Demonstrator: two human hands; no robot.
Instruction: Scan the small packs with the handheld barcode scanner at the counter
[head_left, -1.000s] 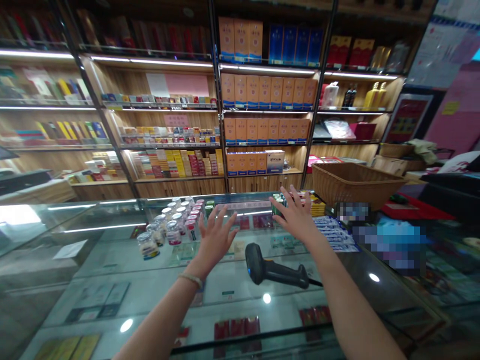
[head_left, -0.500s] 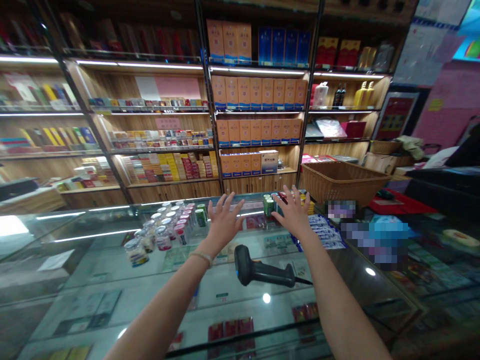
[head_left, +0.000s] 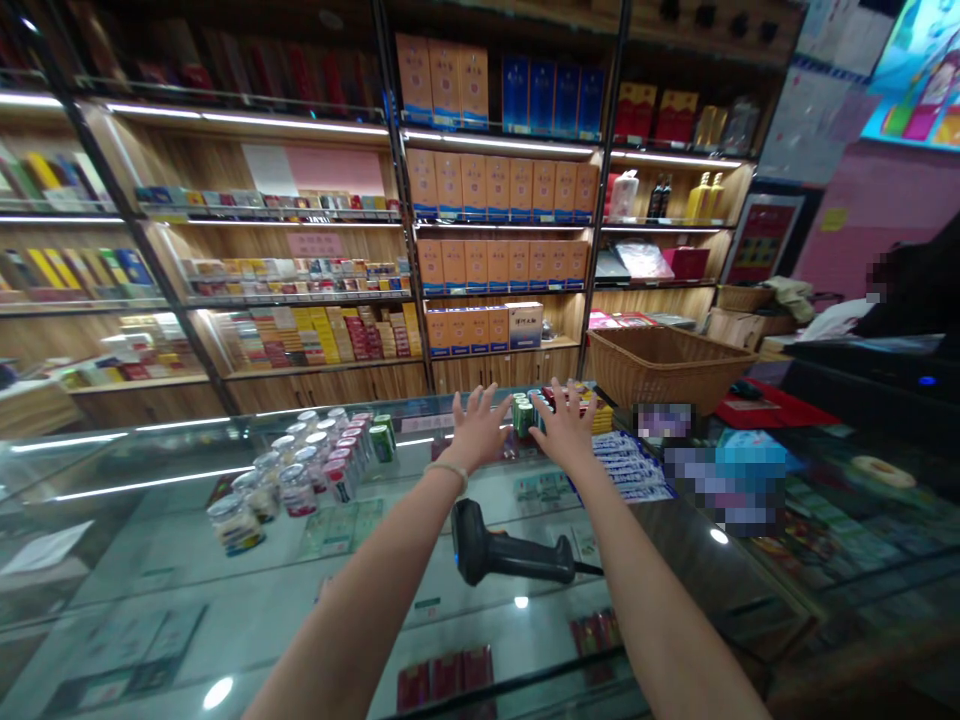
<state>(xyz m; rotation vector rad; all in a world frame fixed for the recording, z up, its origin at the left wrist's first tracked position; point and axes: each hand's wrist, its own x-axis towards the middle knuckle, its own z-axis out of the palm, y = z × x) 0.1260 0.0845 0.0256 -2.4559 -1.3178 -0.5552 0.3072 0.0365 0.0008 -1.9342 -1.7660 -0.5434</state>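
Observation:
Both arms reach forward over a glass counter [head_left: 277,600]. My left hand [head_left: 480,432] is open, its fingers spread, and nothing is in it. Close to its right, my right hand [head_left: 566,430] is open too, held over or beside small green cans [head_left: 523,414]; whether it touches them I cannot tell. To the right of that hand lie blue-and-white packets [head_left: 634,465] in a row. A black barcode scanner [head_left: 517,555] rests on the glass between my forearms. Left of my left hand stand rows of clear lidded jars [head_left: 300,487], pink cans [head_left: 339,478] and green cans [head_left: 382,438].
A wicker basket [head_left: 667,365] stands at the counter's back right, beside a red mat [head_left: 780,403]. Blurred-out items [head_left: 750,470] lie right of the packets. Behind the counter are lit shelves with orange boxes [head_left: 472,185] and small packs. A dark machine [head_left: 877,375] is far right.
My left hand has moved right, nearer my right hand. The whole view has shifted, so the counter goods appear further left. Both hands stay open, and the scanner still lies on the glass.

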